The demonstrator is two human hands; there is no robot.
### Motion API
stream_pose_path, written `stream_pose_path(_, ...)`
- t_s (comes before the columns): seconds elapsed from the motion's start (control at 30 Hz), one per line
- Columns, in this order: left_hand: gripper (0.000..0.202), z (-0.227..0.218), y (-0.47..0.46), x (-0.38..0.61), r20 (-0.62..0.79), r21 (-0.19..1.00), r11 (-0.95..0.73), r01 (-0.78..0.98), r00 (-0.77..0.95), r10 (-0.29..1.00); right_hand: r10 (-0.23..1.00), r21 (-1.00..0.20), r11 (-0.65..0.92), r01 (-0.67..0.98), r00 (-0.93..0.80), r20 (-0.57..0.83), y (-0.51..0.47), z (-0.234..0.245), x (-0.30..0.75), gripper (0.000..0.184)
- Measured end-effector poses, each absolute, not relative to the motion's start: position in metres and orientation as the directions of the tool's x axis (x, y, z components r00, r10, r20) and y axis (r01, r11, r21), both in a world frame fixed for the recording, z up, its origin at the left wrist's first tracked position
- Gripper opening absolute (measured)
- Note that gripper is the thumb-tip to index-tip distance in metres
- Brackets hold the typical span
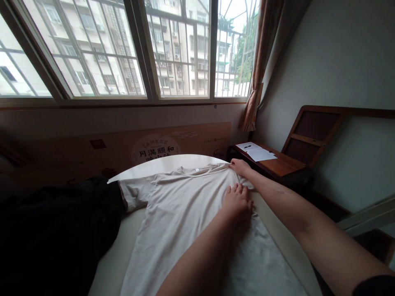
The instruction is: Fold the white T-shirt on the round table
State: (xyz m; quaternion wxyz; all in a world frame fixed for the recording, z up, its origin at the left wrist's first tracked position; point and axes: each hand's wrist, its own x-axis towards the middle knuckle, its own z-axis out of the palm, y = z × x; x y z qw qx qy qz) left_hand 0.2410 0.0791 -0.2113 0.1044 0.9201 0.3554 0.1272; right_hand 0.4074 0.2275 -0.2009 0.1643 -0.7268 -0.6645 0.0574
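A white short-sleeved T-shirt [185, 213] lies spread on a white round-edged table [148, 166], its neckline at the far side. My left hand [237, 202] rests on the chest of the shirt towards the right, fingers stretched over the fabric. Beyond it, my right hand [240, 167] has its fingers closed on the shirt's right shoulder near the table's far edge. The sleeve on that side is partly hidden behind my hands, while the left sleeve lies out flat.
A dark cloth heap [61, 230] fills the left, touching the left sleeve. At the back right, papers [256, 151] and a pen lie on a wooden side table [286, 162]. A large printed cardboard piece [123, 144] leans under the barred window, with a curtain [254, 94] beside it.
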Motion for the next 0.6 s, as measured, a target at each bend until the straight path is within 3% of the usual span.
stream_pose_path(0.13,0.077,-0.210,0.078,0.242,0.110,0.304,-0.726,0.616,0.734,0.670,0.979,-0.308,-0.087,0.947,0.138,0.148,0.226,-0.208,0.404,0.035)
stream_pose_path(0.3,0.077,-0.208,0.081,0.240,0.176,0.298,-0.583,0.756,0.557,0.812,0.951,-0.420,-0.209,0.883,0.284,0.125,0.221,-0.203,0.427,0.050)
stream_pose_path(0.47,0.076,-0.203,0.082,0.234,0.073,0.301,-0.518,0.800,0.523,0.849,0.906,-0.586,-0.396,0.707,0.406,-0.122,0.188,-0.200,0.476,0.059)
stream_pose_path(0.6,0.075,-0.200,0.081,0.233,0.052,0.311,-0.522,0.794,0.534,0.844,0.843,-0.696,-0.537,0.476,0.313,-0.437,0.149,-0.216,0.499,0.064)
